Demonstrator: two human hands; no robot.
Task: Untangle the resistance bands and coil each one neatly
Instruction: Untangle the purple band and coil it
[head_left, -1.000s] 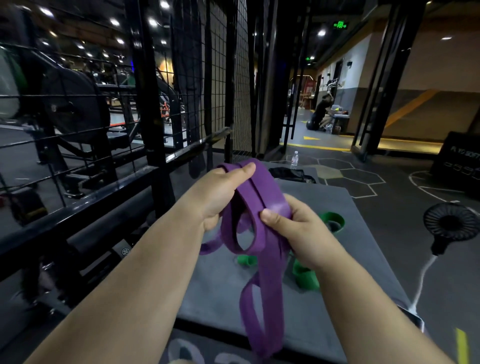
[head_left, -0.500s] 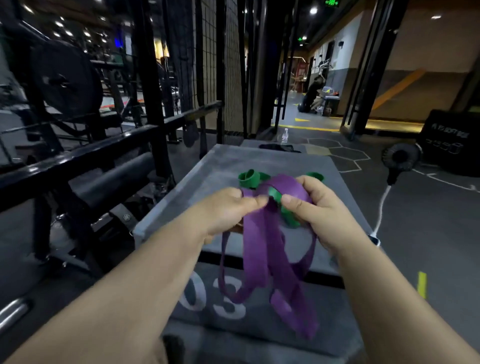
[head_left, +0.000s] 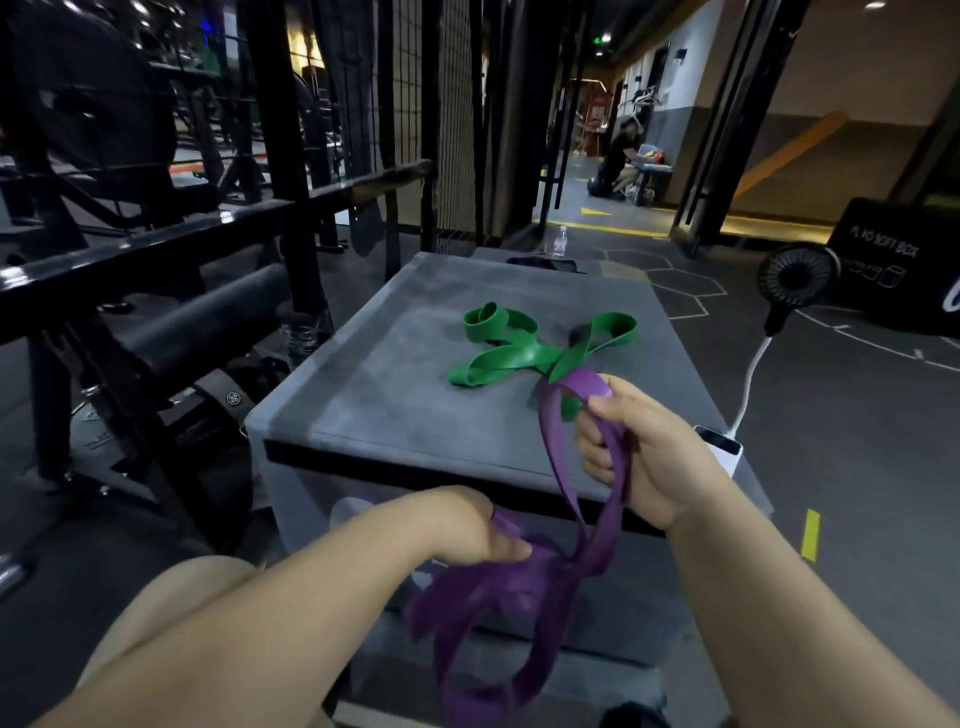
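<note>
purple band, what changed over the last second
The hands have drawn apart along the purple band: the left hand pulled its part down toward the body, while the right hand holds the top loop over the front of the grey box. Both still grip it. The green band still lies on the box.

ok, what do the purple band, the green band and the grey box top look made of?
Purple flat loop band: likely latex or rubber, matte; it hangs limp and folds thin. Green flat loop band: same kind of elastic, semi-gloss, with sheen on its flat faces. Grey box top: probably suede-like or vinyl cover over foam; mottled, dull, seamed edge.
</note>
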